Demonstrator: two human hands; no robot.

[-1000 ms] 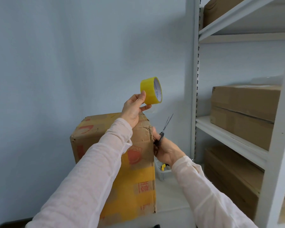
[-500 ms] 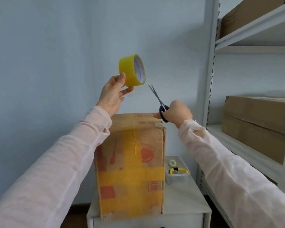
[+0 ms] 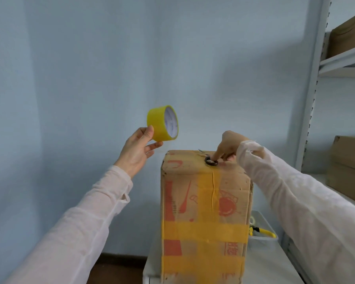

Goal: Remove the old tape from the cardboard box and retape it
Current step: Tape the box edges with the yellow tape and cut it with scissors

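Head view shows the left hand (image 3: pixel 136 149) pinching a yellow tape roll (image 3: pixel 162 123) aloft, left of the tall yellow-taped cardboard box (image 3: pixel 205 218), while the right hand (image 3: pixel 226 145) grips black-handled scissors (image 3: pixel 211 160) on its top, apparently between taping steps; next likely needs setting the scissors down.

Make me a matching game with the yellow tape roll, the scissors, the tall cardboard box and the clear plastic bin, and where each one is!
Things:
1. yellow tape roll
2. black-handled scissors
3. tall cardboard box
4. clear plastic bin

Places:
A. standing on the white table
B. held up in the air by the left hand
C. beside the box, on its right
D. lying on top of the box under the right hand

Pairs: 1-B, 2-D, 3-A, 4-C
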